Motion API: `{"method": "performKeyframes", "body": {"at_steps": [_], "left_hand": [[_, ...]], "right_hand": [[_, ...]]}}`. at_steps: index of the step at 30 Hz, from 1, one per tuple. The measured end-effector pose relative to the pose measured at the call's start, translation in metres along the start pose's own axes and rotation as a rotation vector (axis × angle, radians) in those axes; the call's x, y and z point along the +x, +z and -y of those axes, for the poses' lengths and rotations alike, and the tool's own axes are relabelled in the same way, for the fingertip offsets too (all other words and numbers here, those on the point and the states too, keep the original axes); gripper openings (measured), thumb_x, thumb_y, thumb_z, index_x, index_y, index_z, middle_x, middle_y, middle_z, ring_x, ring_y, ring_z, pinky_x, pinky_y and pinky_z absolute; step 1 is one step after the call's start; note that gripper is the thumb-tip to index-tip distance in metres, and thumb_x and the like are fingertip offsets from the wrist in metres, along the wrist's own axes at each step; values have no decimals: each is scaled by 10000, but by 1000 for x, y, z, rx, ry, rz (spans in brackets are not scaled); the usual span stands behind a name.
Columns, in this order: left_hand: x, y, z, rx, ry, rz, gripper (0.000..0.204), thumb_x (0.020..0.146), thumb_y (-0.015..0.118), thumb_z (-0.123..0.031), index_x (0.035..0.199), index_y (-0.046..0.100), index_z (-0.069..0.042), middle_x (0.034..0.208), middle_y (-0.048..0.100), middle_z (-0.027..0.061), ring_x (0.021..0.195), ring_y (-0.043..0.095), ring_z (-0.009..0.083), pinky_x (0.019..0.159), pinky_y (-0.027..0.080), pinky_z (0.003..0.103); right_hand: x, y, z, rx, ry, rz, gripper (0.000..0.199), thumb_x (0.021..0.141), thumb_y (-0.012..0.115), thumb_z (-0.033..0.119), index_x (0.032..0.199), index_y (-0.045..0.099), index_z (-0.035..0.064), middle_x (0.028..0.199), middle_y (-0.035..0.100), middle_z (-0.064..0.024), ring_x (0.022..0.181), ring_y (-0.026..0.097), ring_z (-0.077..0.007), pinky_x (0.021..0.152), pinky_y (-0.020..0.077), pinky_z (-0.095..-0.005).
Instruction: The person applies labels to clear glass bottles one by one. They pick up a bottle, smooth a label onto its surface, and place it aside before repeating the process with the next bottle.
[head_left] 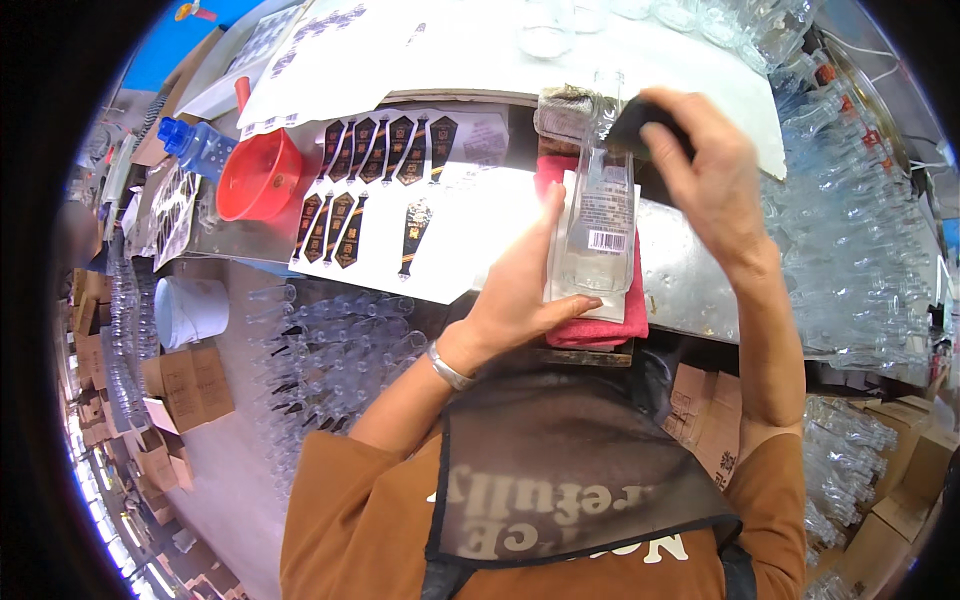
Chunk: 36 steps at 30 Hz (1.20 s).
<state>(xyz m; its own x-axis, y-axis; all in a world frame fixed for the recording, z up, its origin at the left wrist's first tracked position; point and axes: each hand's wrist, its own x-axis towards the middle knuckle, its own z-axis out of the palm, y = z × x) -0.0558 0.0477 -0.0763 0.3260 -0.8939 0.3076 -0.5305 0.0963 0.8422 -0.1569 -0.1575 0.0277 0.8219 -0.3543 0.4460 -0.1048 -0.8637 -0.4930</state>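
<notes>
A clear glass bottle (597, 225) with a white label lies on a red cloth (604, 328) on the metal table (690, 285). My left hand (525, 285) grips the bottle's lower end from the left, fingers under its base. My right hand (705, 165) is closed on a dark pad-like object (645, 125) held against the bottle's neck end. A silver bracelet (448, 368) is on my left wrist.
Sheets of black and gold stickers (375, 190) lie left of the bottle. A red funnel (262, 175) and a blue bottle (200, 143) stand at the far left. Many clear empty bottles (860, 230) crowd the right side and lie below the table (330, 350). Cardboard boxes (190, 382) sit on the floor.
</notes>
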Motion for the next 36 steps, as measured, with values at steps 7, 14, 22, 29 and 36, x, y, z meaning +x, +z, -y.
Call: {"method": "performKeyframes", "body": {"at_steps": [7, 14, 22, 29, 36], "left_hand": [[1, 17, -11, -46, 16, -196, 1227, 643, 932, -186, 1562, 158, 59, 1521, 408, 261, 1225, 573, 376, 1033, 477, 423], [-10, 14, -8, -29, -30, -175, 1340, 661, 918, -147, 1589, -34, 20, 1511, 431, 235, 1128, 619, 310, 928, 526, 375], [-14, 3, -5, -89, -51, -87, 1232, 718, 869, -74, 1607, 18, -22, 1404, 567, 214, 1194, 602, 280, 1036, 462, 375], [-15, -2, 6, -149, -159, 7, 1131, 773, 818, -35, 1609, 56, -19, 1469, 494, 246, 1340, 509, 293, 1148, 367, 403], [-18, -3, 10, -162, -217, 47, 1085, 789, 798, -31, 1603, 82, -1, 1499, 454, 249, 1369, 481, 286, 1153, 364, 424]], "right_hand": [[23, 10, 16, -262, -272, -110, 205, 846, 663, -10, 1049, 670, 20, 946, 693, -140, 862, 658, -326, 779, 539, -399], [-12, 14, 26, 51, -106, 221, 224, 707, 751, 18, 915, 679, 59, 950, 696, -86, 839, 660, -258, 763, 549, -361], [-37, 7, 23, 240, -168, 221, 182, 779, 736, 19, 950, 676, 27, 908, 656, -99, 851, 668, -268, 750, 536, -341], [-63, 9, 18, 349, -256, 222, 297, 660, 784, 34, 943, 700, 67, 951, 675, -101, 892, 660, -295, 819, 537, -367], [-75, 24, -36, 353, -108, -79, 344, 713, 747, -63, 1030, 676, 48, 1105, 672, -137, 1001, 678, -265, 793, 553, -326]]}}
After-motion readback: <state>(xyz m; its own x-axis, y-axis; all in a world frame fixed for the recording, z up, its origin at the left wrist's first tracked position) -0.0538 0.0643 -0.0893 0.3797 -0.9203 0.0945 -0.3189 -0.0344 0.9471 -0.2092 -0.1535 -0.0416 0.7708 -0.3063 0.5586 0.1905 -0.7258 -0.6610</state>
